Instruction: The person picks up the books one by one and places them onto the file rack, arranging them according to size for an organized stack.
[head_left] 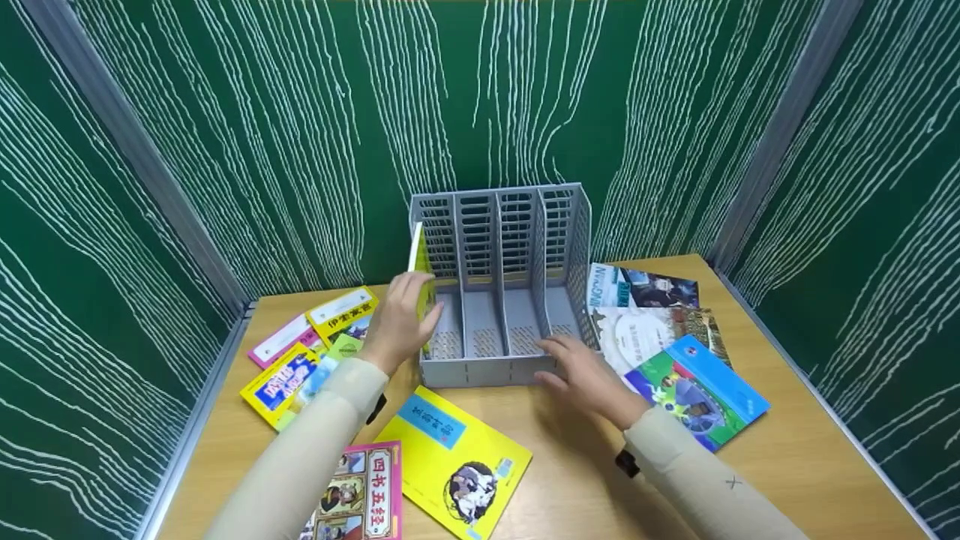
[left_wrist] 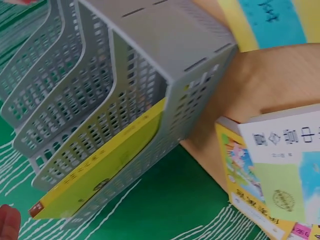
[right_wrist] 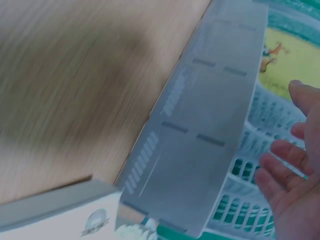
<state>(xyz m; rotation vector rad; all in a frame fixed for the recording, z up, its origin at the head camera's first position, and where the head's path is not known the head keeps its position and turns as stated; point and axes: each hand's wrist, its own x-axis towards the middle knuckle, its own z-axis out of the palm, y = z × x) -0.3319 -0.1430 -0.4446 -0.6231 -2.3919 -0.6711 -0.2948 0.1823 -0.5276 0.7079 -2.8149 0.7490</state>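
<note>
A grey four-slot file rack point(head_left: 480, 371) stands at the back of the table. In its leftmost slot leans a thin yellow book point(left_wrist: 107, 162), upright against the outer wall. My left hand point(head_left: 401, 319) is at that slot, beside the book; in the left wrist view a fingertip point(left_wrist: 9, 222) shows a small gap from the book's corner. Over the rack's front right edge hovers my right hand point(head_left: 589, 379), fingers loosely spread and holding nothing. In the right wrist view the same yellow book point(right_wrist: 290, 62) appears beyond the right hand.
A yellow book point(head_left: 457, 465) and a pink-edged book point(head_left: 367, 487) lie in front. Left of the rack are several overlapping books point(head_left: 281, 382). On the right lie a blue-green book point(head_left: 701, 394), a pale book point(head_left: 630, 337) and a dark-covered one point(head_left: 664, 289). Green walls point(head_left: 247, 150) enclose the table.
</note>
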